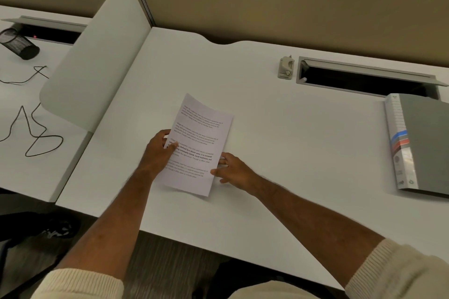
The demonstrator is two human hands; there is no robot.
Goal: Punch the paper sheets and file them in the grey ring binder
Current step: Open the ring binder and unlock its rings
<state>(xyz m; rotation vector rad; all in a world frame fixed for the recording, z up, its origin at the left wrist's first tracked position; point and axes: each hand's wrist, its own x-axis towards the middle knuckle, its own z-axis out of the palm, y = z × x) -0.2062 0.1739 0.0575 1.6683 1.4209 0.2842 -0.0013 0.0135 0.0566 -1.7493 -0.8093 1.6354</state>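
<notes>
Paper sheets (198,143), lengthwise away, tilted right

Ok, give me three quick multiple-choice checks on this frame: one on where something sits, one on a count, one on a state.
1. Where is the hole punch?
A. on the grey ring binder
B. beside the left end of the desk's cable slot
C. under the paper sheets

2. How many hands touch the paper sheets?
A. none
B. one
C. two

3. What state is the grey ring binder in?
A. closed, lying flat
B. open, rings showing
C. standing upright

Answers: 1 B, the punch sits just left of the slot. 2 C, the left hand and right hand both grip the edges. 3 A, its cover is shut.
</notes>
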